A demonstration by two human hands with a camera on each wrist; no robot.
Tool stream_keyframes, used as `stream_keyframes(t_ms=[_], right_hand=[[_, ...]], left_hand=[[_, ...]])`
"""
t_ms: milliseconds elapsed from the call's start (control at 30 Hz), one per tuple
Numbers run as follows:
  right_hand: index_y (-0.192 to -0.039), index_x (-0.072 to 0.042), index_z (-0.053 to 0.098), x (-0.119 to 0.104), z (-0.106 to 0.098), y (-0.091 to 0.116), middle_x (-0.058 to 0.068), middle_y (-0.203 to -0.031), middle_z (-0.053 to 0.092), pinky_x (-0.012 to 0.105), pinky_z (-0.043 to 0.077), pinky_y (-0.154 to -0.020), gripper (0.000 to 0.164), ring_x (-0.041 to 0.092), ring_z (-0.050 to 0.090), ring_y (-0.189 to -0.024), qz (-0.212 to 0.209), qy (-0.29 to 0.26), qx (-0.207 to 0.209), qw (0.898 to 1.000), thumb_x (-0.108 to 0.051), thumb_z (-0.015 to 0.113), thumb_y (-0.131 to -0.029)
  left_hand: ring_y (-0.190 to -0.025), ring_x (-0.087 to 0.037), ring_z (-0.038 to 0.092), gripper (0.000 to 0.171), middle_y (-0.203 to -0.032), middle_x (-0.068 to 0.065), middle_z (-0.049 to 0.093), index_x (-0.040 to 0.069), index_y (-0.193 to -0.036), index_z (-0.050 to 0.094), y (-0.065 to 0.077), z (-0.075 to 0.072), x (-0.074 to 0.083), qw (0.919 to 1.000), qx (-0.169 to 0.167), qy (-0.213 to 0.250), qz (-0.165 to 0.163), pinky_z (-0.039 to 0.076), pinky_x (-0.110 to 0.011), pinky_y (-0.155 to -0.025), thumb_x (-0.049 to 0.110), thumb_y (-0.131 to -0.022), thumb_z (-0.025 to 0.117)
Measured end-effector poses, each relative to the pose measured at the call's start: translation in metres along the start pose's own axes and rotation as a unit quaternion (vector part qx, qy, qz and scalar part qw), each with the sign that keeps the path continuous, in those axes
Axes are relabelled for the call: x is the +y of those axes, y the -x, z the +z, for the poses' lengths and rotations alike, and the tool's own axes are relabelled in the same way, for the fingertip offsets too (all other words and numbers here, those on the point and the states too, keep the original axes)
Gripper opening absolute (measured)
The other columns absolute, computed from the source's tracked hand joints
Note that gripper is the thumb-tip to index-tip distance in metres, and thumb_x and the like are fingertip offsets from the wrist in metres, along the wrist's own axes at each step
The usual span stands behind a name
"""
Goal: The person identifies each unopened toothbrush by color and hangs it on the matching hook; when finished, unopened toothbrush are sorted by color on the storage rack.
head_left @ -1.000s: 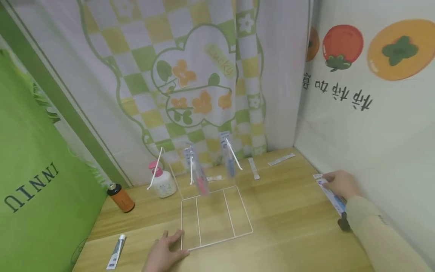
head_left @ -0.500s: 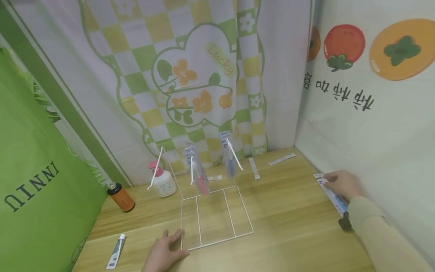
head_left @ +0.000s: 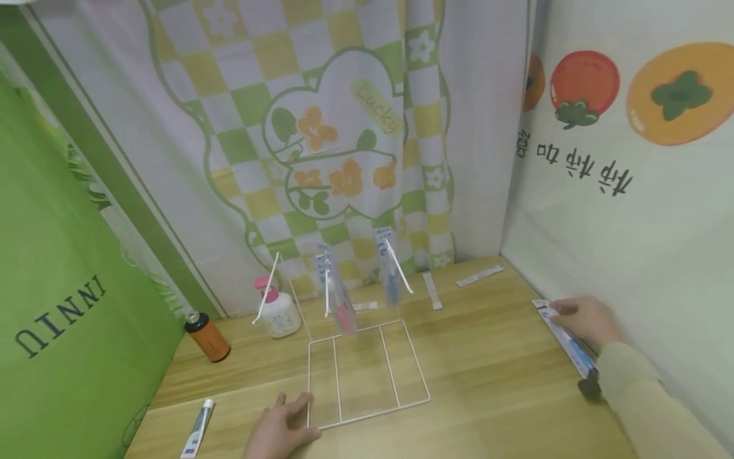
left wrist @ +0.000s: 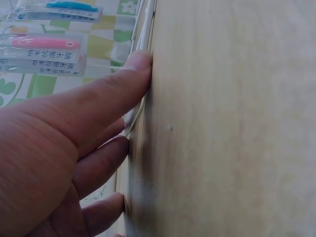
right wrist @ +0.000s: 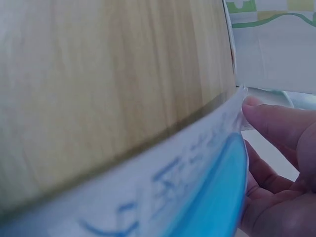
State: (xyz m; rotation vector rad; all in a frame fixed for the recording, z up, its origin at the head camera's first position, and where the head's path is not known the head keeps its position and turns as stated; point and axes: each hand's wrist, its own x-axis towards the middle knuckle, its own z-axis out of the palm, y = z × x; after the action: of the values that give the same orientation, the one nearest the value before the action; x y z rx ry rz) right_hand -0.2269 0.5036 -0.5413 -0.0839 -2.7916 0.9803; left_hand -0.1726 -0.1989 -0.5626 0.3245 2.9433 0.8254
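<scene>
My left hand (head_left: 279, 428) rests on the table at the near left corner of a white wire rack (head_left: 369, 419). Its thumb and fingers (left wrist: 101, 158) touch the base wire, spread and loosely bent. Packaged toothbrushes with pink handles (head_left: 344, 315) hang on the rack's middle hook, and a packaged blue toothbrush (head_left: 392, 280) hangs on the right one. At the table's right side my right hand (head_left: 587, 320) pinches the far end of another packaged toothbrush (right wrist: 212, 187), blue-handled, between thumb and fingers. That pack stands tilted on its edge against the wood, partly hidden by the hand.
A pump bottle (head_left: 282, 317) with a pink top and an orange bottle (head_left: 209, 338) stand at the back left. A toothpaste tube (head_left: 197, 430) lies front left. Small white sachets (head_left: 480, 276) lie along the back. A white wall (head_left: 619, 255) borders the right side.
My right hand has shifted slightly right, and the toothbrush pack in it has turned a little and shows more of its face. My left hand stays at the rack. The head view has tipped slightly.
</scene>
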Motion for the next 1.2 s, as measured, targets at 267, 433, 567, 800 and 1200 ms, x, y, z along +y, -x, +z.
stream_keyframes(t_ms=[267,433,567,800,1200], right_hand=[[-0.136,0.006,0.068,-0.013,-0.002,0.006,0.037,-0.130,0.068,0.075,0.047,-0.098,0.057,0.064,0.058,-0.122,0.010,-0.016,-0.003,1.000,-0.031,0.081,-0.096],[-0.144,0.002,0.064,-0.047,-0.005,0.007,0.035,-0.141,0.062,0.067,0.057,-0.094,0.059,0.059,0.063,-0.122,-0.005,-0.045,-0.006,0.999,-0.040,0.074,-0.103],[-0.144,0.000,0.065,-0.086,-0.007,0.010,0.032,-0.139,0.066,0.045,0.066,-0.079,0.055,0.047,0.073,-0.110,-0.044,-0.065,0.014,0.997,-0.038,0.072,-0.105],[-0.138,-0.006,0.072,-0.162,-0.006,0.029,0.024,-0.115,0.078,0.028,0.062,-0.064,0.046,0.023,0.077,-0.089,-0.097,-0.120,0.081,0.985,-0.029,0.081,-0.100],[-0.119,-0.003,0.079,-0.272,0.022,0.074,0.009,-0.113,0.074,0.027,0.065,-0.073,0.045,0.009,0.071,-0.093,-0.286,-0.247,0.176,0.909,0.013,0.090,-0.077]], left_hand=[[-0.143,-0.068,0.039,0.081,-0.154,-0.020,0.060,0.017,-0.148,0.067,-0.001,0.001,-0.002,1.0000,-0.008,0.003,0.004,0.024,-0.088,-0.110,0.051,-0.079,0.092],[-0.142,-0.068,0.039,0.082,-0.154,-0.023,0.058,0.017,-0.148,0.067,-0.001,0.002,-0.004,0.9999,-0.011,-0.002,0.003,0.025,-0.088,-0.111,0.052,-0.078,0.092],[-0.141,-0.070,0.040,0.083,-0.154,-0.027,0.056,0.018,-0.148,0.067,0.000,0.002,-0.004,0.9999,-0.011,-0.001,0.000,0.025,-0.088,-0.110,0.052,-0.078,0.093],[-0.137,-0.075,0.039,0.080,-0.153,-0.041,0.048,0.019,-0.147,0.068,0.002,0.002,0.000,0.9999,-0.013,0.002,-0.011,0.027,-0.091,-0.105,0.052,-0.078,0.093],[-0.132,-0.080,0.038,0.082,-0.154,-0.042,0.046,0.023,-0.147,0.068,0.001,-0.001,0.004,0.9995,-0.008,-0.003,-0.029,0.030,-0.092,-0.102,0.054,-0.076,0.094]])
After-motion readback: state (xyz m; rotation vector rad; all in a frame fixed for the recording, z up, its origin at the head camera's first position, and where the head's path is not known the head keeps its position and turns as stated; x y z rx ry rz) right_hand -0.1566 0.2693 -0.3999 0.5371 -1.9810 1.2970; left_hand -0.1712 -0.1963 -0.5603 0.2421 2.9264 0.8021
